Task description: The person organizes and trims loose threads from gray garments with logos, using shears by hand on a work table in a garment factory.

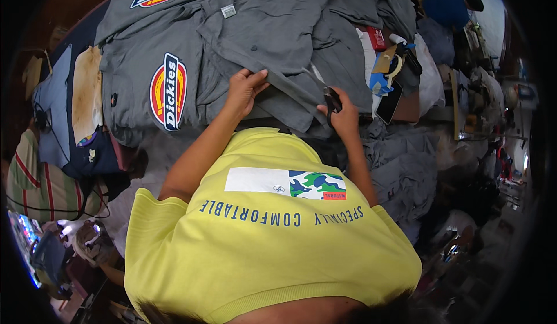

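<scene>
A grey T-shirt (272,22) with a small white label lies spread in front of me over other grey garments. My left hand (246,90) is closed in a pinch on its near edge, thumb and forefinger pressed on the cloth. To the right, my right hand (343,114) grips a pair of dark-handled scissors (329,99). The scissor blades point away from me and to the left, over the cloth. Whether they touch it I cannot tell. Left of my left hand lies a grey shirt with a red, yellow and blue printed badge (169,92).
On the right stand a red box (376,38), a tape roll on a blue dispenser (382,80) and a dark phone (389,102). Crumpled grey cloth (400,155) hangs nearer me. A striped cloth (43,179) and a brown board (87,86) are at the left. Another person (447,7) sits far right.
</scene>
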Available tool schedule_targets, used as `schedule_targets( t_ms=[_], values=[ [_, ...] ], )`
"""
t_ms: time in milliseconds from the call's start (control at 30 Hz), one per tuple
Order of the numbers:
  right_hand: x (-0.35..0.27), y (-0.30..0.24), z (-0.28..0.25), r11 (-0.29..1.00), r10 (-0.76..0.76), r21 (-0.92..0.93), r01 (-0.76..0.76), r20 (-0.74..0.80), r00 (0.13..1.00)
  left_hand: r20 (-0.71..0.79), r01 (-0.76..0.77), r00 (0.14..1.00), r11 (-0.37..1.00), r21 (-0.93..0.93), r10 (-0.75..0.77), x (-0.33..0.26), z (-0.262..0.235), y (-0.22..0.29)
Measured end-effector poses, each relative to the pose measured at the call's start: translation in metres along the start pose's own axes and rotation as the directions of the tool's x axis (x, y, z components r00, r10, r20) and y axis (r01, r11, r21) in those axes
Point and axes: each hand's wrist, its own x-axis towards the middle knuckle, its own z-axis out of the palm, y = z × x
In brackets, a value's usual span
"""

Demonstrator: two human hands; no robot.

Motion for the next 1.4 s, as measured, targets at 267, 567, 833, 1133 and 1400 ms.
schedule_targets(
  t_ms=[267, 567, 833, 1133, 1400],
  values=[
    [0.021, -0.046, 0.011, 0.990, -0.013, -0.134, 0.033, 0.147, 0.989, 0.027, -0.106, 0.994, 0.994, 0.039, 0.105, -0.005, 0.019, 0.006],
    [0.037, -0.052, 0.021, 0.983, -0.074, -0.147, 0.108, 0.222, 0.972, 0.022, -0.144, 0.989, 0.990, 0.008, 0.144, -0.008, 0.024, 0.005],
    [0.037, -0.040, 0.021, 0.982, -0.100, -0.129, 0.136, 0.255, 0.962, 0.005, -0.130, 0.991, 0.991, 0.004, 0.130, -0.009, 0.026, 0.003],
    [0.029, -0.026, 0.026, 0.986, -0.045, -0.142, 0.081, 0.241, 0.970, -0.023, -0.140, 0.990, 0.986, -0.087, 0.139, -0.001, 0.022, 0.005],
    [0.042, -0.064, 0.023, 0.982, 0.014, -0.183, 0.042, 0.295, 0.955, -0.013, -0.178, 0.984, 0.980, -0.084, 0.177, -0.003, 0.023, 0.004]
  ],
)
